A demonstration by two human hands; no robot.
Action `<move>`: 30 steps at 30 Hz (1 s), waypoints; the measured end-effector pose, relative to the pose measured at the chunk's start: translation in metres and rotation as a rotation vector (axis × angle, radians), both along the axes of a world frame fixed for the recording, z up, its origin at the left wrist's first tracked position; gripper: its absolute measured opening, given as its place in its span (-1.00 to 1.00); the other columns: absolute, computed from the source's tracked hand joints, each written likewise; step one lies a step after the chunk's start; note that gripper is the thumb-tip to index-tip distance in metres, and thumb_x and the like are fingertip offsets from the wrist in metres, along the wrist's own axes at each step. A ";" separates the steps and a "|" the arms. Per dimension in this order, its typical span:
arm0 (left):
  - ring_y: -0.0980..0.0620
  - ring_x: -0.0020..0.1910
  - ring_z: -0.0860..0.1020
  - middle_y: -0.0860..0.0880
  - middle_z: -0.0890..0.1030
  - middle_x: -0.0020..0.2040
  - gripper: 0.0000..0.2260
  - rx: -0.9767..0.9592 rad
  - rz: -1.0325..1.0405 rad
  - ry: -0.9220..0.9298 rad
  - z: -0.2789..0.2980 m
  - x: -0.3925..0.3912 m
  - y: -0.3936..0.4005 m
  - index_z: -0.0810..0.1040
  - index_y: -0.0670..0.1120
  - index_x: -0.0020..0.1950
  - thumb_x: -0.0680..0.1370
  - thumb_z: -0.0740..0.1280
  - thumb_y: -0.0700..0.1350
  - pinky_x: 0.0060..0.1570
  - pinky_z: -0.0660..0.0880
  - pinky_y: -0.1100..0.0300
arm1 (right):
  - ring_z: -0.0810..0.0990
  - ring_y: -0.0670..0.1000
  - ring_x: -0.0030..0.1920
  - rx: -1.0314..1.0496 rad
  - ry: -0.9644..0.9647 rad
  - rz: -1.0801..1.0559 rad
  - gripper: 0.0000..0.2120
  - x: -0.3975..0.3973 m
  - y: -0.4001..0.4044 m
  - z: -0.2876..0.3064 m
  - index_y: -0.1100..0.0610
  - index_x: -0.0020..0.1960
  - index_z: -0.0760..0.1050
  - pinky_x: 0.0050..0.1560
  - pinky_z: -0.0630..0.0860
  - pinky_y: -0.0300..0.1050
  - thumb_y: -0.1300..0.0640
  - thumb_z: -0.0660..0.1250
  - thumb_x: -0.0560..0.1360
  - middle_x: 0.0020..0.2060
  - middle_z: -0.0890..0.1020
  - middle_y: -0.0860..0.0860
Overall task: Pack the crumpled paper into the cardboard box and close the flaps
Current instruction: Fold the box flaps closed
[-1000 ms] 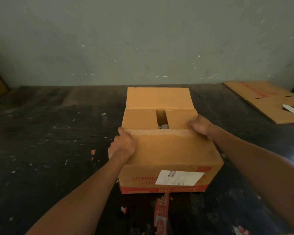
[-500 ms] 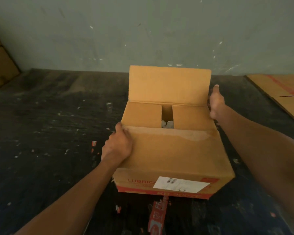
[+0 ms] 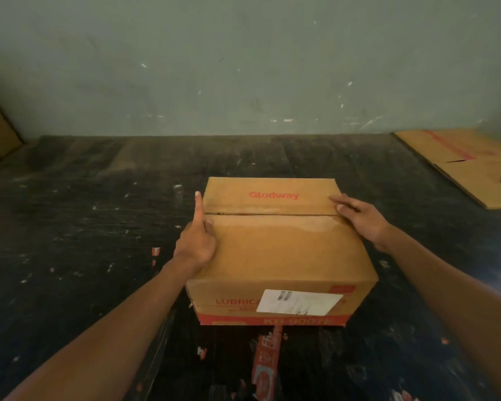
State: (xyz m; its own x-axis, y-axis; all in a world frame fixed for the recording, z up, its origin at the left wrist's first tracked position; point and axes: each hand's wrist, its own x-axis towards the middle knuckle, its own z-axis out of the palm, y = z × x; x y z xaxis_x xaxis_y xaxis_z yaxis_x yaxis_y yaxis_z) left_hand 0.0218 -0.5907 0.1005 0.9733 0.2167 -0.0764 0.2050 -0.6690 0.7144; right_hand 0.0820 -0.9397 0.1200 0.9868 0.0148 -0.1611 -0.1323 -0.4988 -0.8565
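Your cardboard box (image 3: 275, 250) sits mid-desk, and its far flap (image 3: 269, 195), upright half a second ago, now lies flat against the near flap (image 3: 284, 244), hiding the paper. Your left hand (image 3: 197, 244) and right hand (image 3: 359, 218) rest open on the seam ends; closing looks finished.

A dim indoor view with soft, even light and a greenish-grey cast. No glare or hard highlights. The cardboard box (image 3: 275, 250) is the brightest area; a faint shadow sits under its near edge on the dark worktop (image 3: 70, 227). Detail is soft throughout, and the printed label (image 3: 300, 302) is too blurred to read. Wide-angle distortion stretches both forearms toward the lower corners, where the picture darkens and smears.
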 end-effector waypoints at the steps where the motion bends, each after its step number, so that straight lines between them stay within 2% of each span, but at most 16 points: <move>1: -0.22 0.29 0.46 -0.20 0.43 0.40 -0.50 0.010 -0.010 0.017 -0.001 0.001 0.001 -0.20 0.25 0.55 0.69 -0.02 0.03 0.31 0.35 -0.15 | 0.14 0.11 0.51 -0.094 -0.004 0.023 -0.64 -0.005 0.002 -0.001 -0.16 0.42 0.36 0.47 0.09 0.07 0.02 0.12 0.64 0.54 0.15 0.01; 4: -0.22 0.38 0.36 -0.18 0.33 0.48 -0.56 0.068 -0.017 0.053 -0.004 0.003 0.001 0.02 0.17 0.58 0.69 -0.05 0.08 0.36 0.30 -0.18 | 0.00 0.20 0.54 -0.440 -0.028 0.089 -0.53 -0.017 0.014 -0.010 -0.12 0.54 0.09 0.50 0.03 0.23 -0.11 0.00 0.65 0.57 -0.06 0.03; 7: -0.25 0.37 0.37 -0.20 0.28 0.50 -0.52 0.148 -0.011 0.090 -0.002 0.001 -0.003 -0.03 0.18 0.58 0.66 -0.08 0.18 0.31 0.32 -0.17 | -0.09 0.21 0.55 -0.612 -0.027 0.096 -0.40 -0.030 0.034 -0.011 -0.04 0.57 -0.09 0.46 0.00 0.29 -0.22 -0.07 0.61 0.57 -0.15 -0.01; 10: -0.25 0.37 0.37 -0.21 0.30 0.49 -0.51 0.164 -0.007 0.101 0.003 -0.003 -0.006 -0.04 0.17 0.59 0.66 -0.07 0.19 0.30 0.32 -0.15 | 0.04 0.32 0.52 -0.566 0.035 0.011 -0.39 -0.035 0.041 -0.009 -0.16 0.55 -0.11 0.42 0.11 0.33 -0.29 -0.03 0.58 0.56 -0.19 0.11; 14: -0.23 0.37 0.38 -0.20 0.33 0.47 -0.52 0.181 -0.001 0.110 0.007 -0.008 0.001 -0.03 0.14 0.59 0.67 -0.06 0.15 0.29 0.32 -0.10 | 0.23 0.32 0.45 -0.554 0.056 -0.031 -0.38 -0.041 0.050 -0.004 -0.19 0.54 -0.07 0.37 0.25 0.28 -0.32 0.00 0.56 0.54 0.05 0.19; 17: -0.24 0.37 0.37 -0.20 0.34 0.47 -0.51 0.216 0.029 0.118 0.005 -0.013 0.021 -0.04 0.16 0.58 0.66 -0.07 0.18 0.34 0.33 -0.15 | 0.30 0.30 0.41 -0.544 0.032 -0.011 -0.38 -0.046 0.068 -0.003 -0.17 0.55 -0.06 0.34 0.30 0.24 -0.31 0.02 0.56 0.52 0.11 0.19; 19: -0.24 0.36 0.39 -0.19 0.33 0.47 -0.51 0.207 0.053 0.123 0.005 -0.020 0.037 -0.04 0.18 0.58 0.65 -0.06 0.19 0.34 0.34 -0.19 | 0.32 0.28 0.40 -0.541 0.029 0.017 -0.37 -0.048 0.083 -0.002 -0.16 0.55 -0.06 0.34 0.32 0.23 -0.30 0.02 0.56 0.52 0.12 0.18; 27: -0.24 0.34 0.42 -0.21 0.35 0.46 -0.51 0.185 0.126 0.139 0.008 -0.042 0.068 -0.04 0.19 0.58 0.65 -0.05 0.18 0.33 0.34 -0.17 | 0.28 0.29 0.43 -0.533 0.041 0.099 -0.38 -0.052 0.116 0.000 -0.18 0.55 -0.10 0.36 0.28 0.24 -0.29 0.02 0.57 0.54 0.05 0.16; 30: -0.22 0.26 0.47 -0.20 0.36 0.44 -0.51 0.155 0.122 0.144 0.012 -0.047 0.067 -0.04 0.21 0.57 0.64 -0.06 0.20 0.28 0.40 -0.19 | 0.25 0.29 0.44 -0.545 0.039 0.121 -0.38 -0.055 0.117 0.001 -0.18 0.55 -0.11 0.37 0.27 0.26 -0.29 0.01 0.57 0.54 0.05 0.17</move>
